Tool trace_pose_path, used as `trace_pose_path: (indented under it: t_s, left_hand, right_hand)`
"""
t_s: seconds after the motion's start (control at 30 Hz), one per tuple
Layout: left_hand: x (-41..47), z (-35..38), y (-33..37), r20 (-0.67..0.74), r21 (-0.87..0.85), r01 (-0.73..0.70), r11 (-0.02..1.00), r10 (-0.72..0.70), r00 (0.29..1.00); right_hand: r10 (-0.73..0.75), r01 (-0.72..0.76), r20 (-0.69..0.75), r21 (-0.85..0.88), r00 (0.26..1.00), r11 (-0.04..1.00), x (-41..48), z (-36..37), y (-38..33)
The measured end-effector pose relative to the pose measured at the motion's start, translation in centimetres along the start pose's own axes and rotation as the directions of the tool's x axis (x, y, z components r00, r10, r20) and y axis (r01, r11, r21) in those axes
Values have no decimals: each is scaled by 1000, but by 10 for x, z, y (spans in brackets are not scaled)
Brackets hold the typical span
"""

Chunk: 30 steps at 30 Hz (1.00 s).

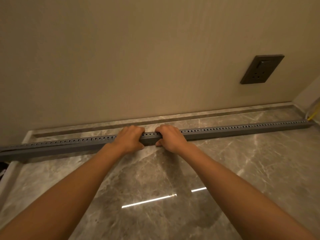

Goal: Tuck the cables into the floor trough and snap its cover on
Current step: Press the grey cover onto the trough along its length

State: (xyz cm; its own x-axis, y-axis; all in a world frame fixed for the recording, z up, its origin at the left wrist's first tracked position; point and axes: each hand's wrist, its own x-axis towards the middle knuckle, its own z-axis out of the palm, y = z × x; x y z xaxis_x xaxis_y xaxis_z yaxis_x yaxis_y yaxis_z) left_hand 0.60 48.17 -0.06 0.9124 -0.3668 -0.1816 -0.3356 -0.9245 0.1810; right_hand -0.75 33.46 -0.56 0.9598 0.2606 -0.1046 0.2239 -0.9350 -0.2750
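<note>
**Both hands clamped on the trough**

I see the grey trough (225, 131) lying on the marble floor (207, 161), running from nine to three o'clock along the wall (121, 58). My left hand (129, 140) and right hand (170, 138) grip it side by side, fingers curled over its top. A yellow cable (312, 116) shows at three o'clock.

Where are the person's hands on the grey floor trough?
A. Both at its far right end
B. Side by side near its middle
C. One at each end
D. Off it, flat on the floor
B: the left hand and right hand grip the trough side by side near its middle.
</note>
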Motion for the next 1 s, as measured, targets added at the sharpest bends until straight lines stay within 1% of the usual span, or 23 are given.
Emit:
trace_pose_path:
  t_s: [0.1,0.2,0.3,0.4,0.5,0.63,0.8,0.87,1.0]
  left_hand:
    - [-1,-2,-7,32,-98,11,995,-8,999]
    - [-4,-5,-22,23,-168,40,985,-36,999]
    - [-11,-7,-42,-6,-154,64,986,-66,998]
    - [-16,-2,-54,-38,-135,39,990,-44,998]
    - [-18,4,-52,-90,-121,24,992,-35,995]
    - [-15,8,-51,-145,-54,11,998,-19,989]
    - [-16,9,-45,-174,10,-4,1000,5,985]
    - [-17,8,-43,-169,-3,9,1000,-9,986]
    - [-21,9,-40,-180,-92,42,995,-58,982]
  right_hand:
    - [22,-22,32,3,999,1000,1,-2,-3]
    - [56,-57,31,32,998,998,2,-1,-7]
    - [52,-53,17,60,999,997,6,6,-19]
    - [30,-31,16,57,999,998,9,14,-36]
    - [39,-39,5,64,999,997,11,16,-42]
    - [59,-58,-29,41,998,997,10,17,-45]
    - [67,-66,-34,20,997,998,9,16,-45]
    - [70,-69,-22,33,997,997,9,14,-44]
    - [70,-70,1,105,998,992,10,12,-42]
